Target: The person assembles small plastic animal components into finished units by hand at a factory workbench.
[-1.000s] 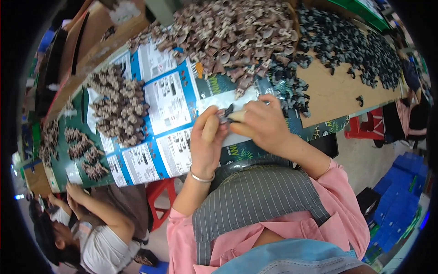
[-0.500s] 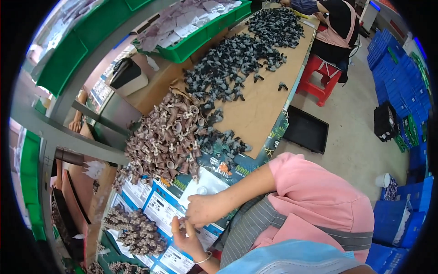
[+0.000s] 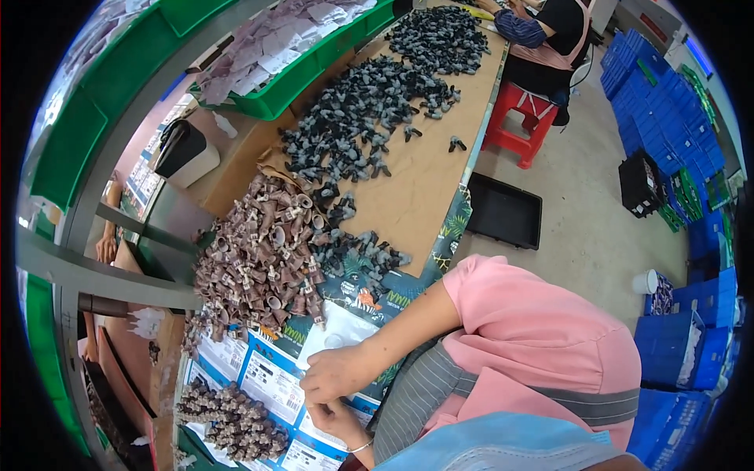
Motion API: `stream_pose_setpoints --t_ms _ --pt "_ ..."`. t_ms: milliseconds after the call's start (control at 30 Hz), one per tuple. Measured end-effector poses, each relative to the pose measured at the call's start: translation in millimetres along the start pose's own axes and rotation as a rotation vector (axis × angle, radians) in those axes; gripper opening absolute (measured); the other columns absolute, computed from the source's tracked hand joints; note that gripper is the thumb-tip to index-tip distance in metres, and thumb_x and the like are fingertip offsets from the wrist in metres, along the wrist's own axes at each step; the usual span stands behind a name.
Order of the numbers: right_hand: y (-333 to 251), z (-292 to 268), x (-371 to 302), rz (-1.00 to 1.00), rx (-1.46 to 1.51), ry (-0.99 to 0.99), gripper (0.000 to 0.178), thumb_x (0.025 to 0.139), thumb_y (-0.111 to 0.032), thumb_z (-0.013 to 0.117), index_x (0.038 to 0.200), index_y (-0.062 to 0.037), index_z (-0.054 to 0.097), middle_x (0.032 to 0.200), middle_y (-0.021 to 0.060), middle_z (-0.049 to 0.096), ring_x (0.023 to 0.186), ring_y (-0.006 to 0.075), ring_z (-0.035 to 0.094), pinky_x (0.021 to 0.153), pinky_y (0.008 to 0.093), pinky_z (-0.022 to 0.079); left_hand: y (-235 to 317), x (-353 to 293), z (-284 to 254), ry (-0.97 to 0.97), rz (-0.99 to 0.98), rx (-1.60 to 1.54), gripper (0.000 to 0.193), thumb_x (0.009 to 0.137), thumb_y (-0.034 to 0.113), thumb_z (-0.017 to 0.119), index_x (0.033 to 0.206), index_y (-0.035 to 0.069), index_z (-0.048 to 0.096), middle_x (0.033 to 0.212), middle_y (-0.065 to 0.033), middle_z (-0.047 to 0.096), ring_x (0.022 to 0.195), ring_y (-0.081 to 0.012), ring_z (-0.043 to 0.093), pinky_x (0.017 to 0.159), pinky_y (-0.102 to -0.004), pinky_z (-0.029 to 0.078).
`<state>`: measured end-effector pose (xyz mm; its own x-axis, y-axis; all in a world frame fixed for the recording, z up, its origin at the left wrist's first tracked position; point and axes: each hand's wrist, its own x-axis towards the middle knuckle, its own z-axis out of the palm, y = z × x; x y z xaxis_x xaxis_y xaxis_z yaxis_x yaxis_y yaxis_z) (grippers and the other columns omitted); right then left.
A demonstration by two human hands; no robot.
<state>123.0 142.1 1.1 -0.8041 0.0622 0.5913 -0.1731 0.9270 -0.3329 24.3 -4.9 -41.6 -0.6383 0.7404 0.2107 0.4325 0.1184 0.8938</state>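
Observation:
My right hand [image 3: 336,374] is closed, its fingers curled down over the tips of my left hand [image 3: 339,421], which wears a bracelet. The two hands meet above blue-and-white printed sheets [image 3: 271,370]. What they pinch between them is hidden. Beyond my right hand lies a white sheet [image 3: 345,320] with a small round white piece [image 3: 334,341] on it. Left of my hands sits a heap of small brown-grey pieces [image 3: 236,420]. Farther off is a large pile of brown cone-shaped pieces [image 3: 255,251].
Small black-and-grey figure parts [image 3: 353,118] spread along the brown-covered table [image 3: 408,192]. Green trays [image 3: 275,102] of pale packets stand at left beside a metal frame [image 3: 102,267]. A black tray [image 3: 503,210] lies on the floor near a red stool [image 3: 520,125]; a co-worker [image 3: 550,55] sits beyond. Blue crates [image 3: 667,118] are stacked right.
My right hand has closed over the left fingertips, which were spread and showing before. The whole view has shifted, so the table and piles sit farther left and slightly higher at the far end.

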Motion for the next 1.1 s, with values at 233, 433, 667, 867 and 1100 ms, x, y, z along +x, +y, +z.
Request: stream_pose_setpoints --t_ms 233,433,667,867,1100 --pt "7 4 -2 0.025 -0.004 0.065 0.015 0.079 -0.03 0.062 0.081 -0.0146 0.059 0.083 -0.0009 0.056 0.075 0.0165 0.059 0.065 0.0331 0.039 5 2 4 -0.063 0.023 0.043 0.016 0.099 0.007 0.056 0.112 -0.003 0.058 0.097 -0.0046 0.061 0.087 -0.0112 0.055 0.075 -0.0243 0.048" --pt "1 3 3 -0.009 -0.037 0.012 0.016 0.077 -0.028 0.062 0.081 -0.0153 0.053 0.085 -0.0005 0.051 0.076 0.0168 0.056 0.066 0.0318 0.039 12 0 0 -0.025 0.031 0.006 0.015 0.091 0.008 0.066 0.101 -0.003 0.062 0.093 -0.012 0.062 0.086 -0.0239 0.061 0.077 -0.0328 0.049" --pt "6 4 3 -0.004 -0.022 0.008 0.012 0.078 -0.026 0.061 0.083 -0.0179 0.053 0.084 -0.0022 0.05 0.079 0.016 0.056 0.065 0.0321 0.038 16 12 4 0.017 0.164 0.153 0.013 0.09 0.009 0.067 0.094 -0.002 0.062 0.085 -0.0118 0.052 0.08 -0.0271 0.055 0.07 -0.0368 0.044" --pt "18 17 4 -0.03 0.005 0.129 0.013 0.082 -0.03 0.059 0.082 -0.0174 0.054 0.083 -0.0013 0.051 0.078 0.0173 0.056 0.063 0.0328 0.039 23 15 6 0.005 0.203 0.18 0.013 0.089 0.009 0.068 0.092 -0.003 0.061 0.082 -0.0125 0.05 0.075 -0.0276 0.05 0.066 -0.037 0.041" --pt "7 24 8 0.047 0.065 -0.05 0.02 0.083 -0.032 0.059 0.083 -0.0123 0.059 0.087 0.0043 0.059 0.084 0.0238 0.063 0.065 0.0399 0.046 -11 4 2 0.096 0.203 0.214 0.014 0.083 0.008 0.071 0.088 -0.002 0.061 0.077 -0.0082 0.049 0.069 -0.0214 0.046 0.062 -0.0336 0.039"
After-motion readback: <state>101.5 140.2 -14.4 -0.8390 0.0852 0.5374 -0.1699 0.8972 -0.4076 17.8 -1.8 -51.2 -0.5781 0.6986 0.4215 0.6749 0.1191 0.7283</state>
